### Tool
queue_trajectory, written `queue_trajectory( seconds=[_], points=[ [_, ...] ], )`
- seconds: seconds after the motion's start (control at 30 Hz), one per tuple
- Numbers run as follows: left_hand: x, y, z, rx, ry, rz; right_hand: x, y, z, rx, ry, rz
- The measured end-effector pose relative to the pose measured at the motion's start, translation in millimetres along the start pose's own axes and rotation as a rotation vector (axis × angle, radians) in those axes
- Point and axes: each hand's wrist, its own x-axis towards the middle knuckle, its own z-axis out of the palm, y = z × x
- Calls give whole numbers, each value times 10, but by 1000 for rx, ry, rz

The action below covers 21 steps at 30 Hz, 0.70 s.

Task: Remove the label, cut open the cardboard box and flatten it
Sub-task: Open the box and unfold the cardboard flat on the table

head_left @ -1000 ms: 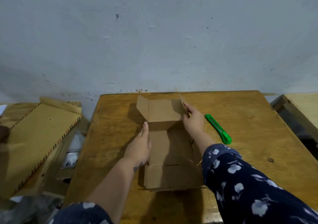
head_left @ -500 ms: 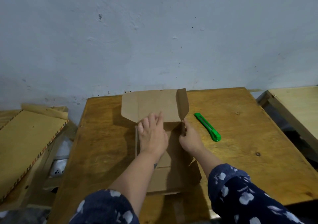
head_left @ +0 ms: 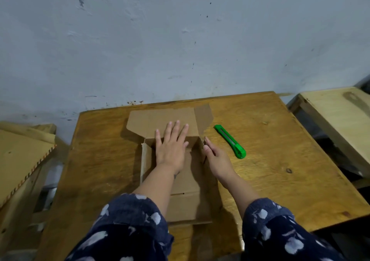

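Observation:
A brown cardboard box (head_left: pixel 148 120) lies opened out in the middle of the wooden table (head_left: pixel 260 160), its far flap spread flat toward the wall. My left hand (head_left: pixel 172 146) presses palm-down with fingers spread on the fold between the far flap and the box floor. My right hand (head_left: pixel 215 157) rests against the box's right side wall, fingers straight along the edge. A green utility knife (head_left: pixel 230 141) lies on the table just right of my right hand, untouched. No label is visible on the box.
A pale wall stands right behind the table. A light wooden bench (head_left: pixel 336 124) sits to the right past a gap. On the left, lower down, lie flattened cardboard pieces (head_left: pixel 22 160) and some clutter.
The far flap went from standing up to lying flat on the table. My left hand moved from the box's left wall onto the fold. My right hand slid back along the right wall.

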Motion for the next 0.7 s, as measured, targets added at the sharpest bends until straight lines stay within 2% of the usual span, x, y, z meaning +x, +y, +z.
queue_trajectory(
  seconds=[0.1,0.23,0.37,0.5,0.7],
  points=[
    [33,24,8,16,-13,-22,5,48,-24,2,22,4],
    [92,6,35,22,-59,-13,-6,113,-87,-334,124,-98],
    [49,-62,146,-16,-255,-50,59,200,-172,-596,88,-193],
    [35,-59,120,-124,-387,-89,65,158,-164,-563,87,-156],
    [-165,-175,-114,-56,-332,-26,66,-107,-227,-436,-55,14]
  ],
)
